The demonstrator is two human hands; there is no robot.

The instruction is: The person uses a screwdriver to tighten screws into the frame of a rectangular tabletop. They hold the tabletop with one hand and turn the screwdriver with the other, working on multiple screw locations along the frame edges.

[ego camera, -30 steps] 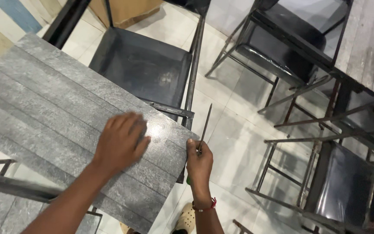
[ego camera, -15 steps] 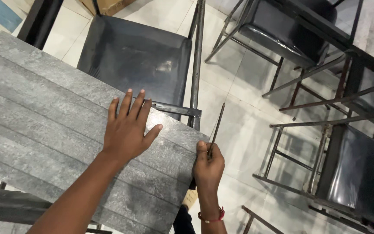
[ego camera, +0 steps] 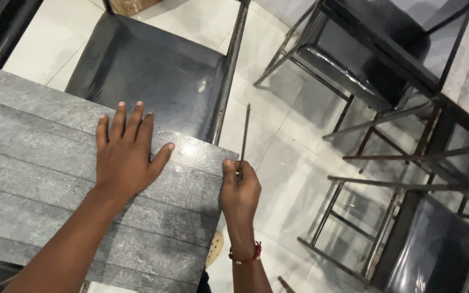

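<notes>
My left hand lies flat on the grey slatted counter, palm down and fingers spread wide, holding nothing, just in from the counter's far right corner. My right hand sits at that same corner, right at the counter's edge, curled tight around the lower end of a thin dark metal rod that sticks up and away past the edge, over the pale tiled floor. Beyond the counter's far edge stands a black chair, its seat tucked close against the counter.
</notes>
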